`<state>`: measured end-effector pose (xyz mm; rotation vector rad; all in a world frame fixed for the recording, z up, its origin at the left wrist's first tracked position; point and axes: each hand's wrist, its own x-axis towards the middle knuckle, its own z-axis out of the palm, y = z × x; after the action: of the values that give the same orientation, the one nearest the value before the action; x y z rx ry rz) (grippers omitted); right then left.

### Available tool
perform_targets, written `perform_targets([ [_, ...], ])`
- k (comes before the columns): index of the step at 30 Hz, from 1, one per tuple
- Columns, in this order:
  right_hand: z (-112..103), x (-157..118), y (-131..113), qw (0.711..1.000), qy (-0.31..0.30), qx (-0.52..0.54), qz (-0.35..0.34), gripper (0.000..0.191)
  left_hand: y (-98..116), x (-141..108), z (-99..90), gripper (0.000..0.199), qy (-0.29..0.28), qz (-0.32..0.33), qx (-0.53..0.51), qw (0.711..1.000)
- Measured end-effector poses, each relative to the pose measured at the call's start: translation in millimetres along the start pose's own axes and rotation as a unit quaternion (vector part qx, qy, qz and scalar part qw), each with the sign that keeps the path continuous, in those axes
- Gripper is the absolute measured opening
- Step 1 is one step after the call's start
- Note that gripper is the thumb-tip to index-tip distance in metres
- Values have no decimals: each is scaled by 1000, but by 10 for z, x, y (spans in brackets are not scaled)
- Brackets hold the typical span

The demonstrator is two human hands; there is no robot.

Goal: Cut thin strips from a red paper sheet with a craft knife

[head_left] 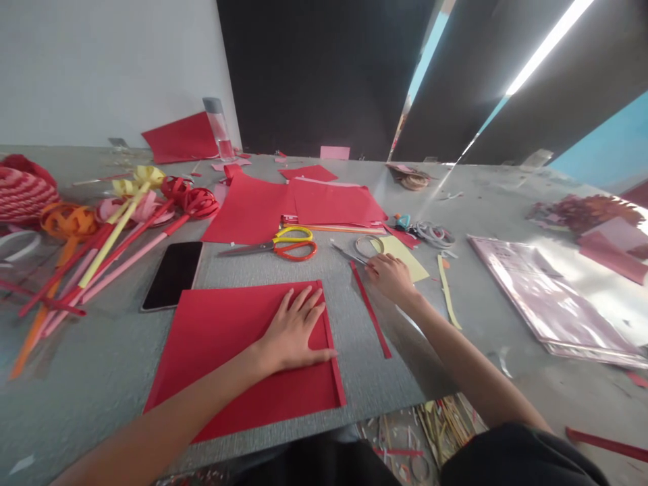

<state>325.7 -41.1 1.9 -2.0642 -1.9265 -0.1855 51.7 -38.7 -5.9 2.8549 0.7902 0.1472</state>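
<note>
My left hand lies flat with fingers spread on a large red paper sheet, near its right edge, where a narrow strip looks creased or cut. In my right hand is a slim knife with a grey pointed blade, its tip aimed left and away from me; the fingers hide its handle. A narrow red paper strip lies just left of my right hand. Beyond that hand are a yellow paper piece and a roll of clear tape. Scissors with yellow and orange handles lie beyond the red sheet.
A black phone lies left of the sheet, beside several paper flowers on sticks. A stack of red paper and a bottle stand farther back. Plastic-wrapped pink paper is at right. Scraps lie below the table's front edge.
</note>
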Motion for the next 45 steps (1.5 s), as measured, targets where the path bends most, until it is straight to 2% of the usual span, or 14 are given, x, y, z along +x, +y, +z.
perform_targets([
  [5, -64, -51, 29, 995, 11, 57, 81, 23, -165, 101, -30, 86, 17, -18, 4, 1000],
  [9, -168, -208, 36, 986, 9, 137, 89, 28, -279, 161, -49, 83, 35, -27, 12, 999],
  [13, -292, -527, -63, 976, -8, 204, 77, 31, -269, 161, -57, 84, 35, -28, 17, 999],
  [18, -475, -1135, -349, 952, -46, 298, 41, 40, -195, 143, -63, 79, 57, -24, 34, 998],
  [22, -568, -1668, -592, 959, -77, 272, -1, 41, -104, 113, -63, 70, 65, -26, 31, 997],
  [25, -586, -1994, -724, 977, -109, 173, -61, 44, 4, 86, -48, 59, 80, -30, 30, 996],
  [28, -584, -2205, -814, 984, -115, 79, -111, 44, 105, 61, -25, 47, 99, -35, 28, 994],
  [32, -585, -2317, -894, 987, -98, 19, -126, 49, 169, 23, -1, 44, 100, -32, 20, 994],
  [38, -586, -2334, -958, 989, -90, 30, -118, 46, 213, -55, 28, 85, 46, -24, 20, 998],
  [45, -589, -2336, -970, 989, -90, 44, -106, 48, 224, -59, 45, 92, 17, -31, 27, 999],
])
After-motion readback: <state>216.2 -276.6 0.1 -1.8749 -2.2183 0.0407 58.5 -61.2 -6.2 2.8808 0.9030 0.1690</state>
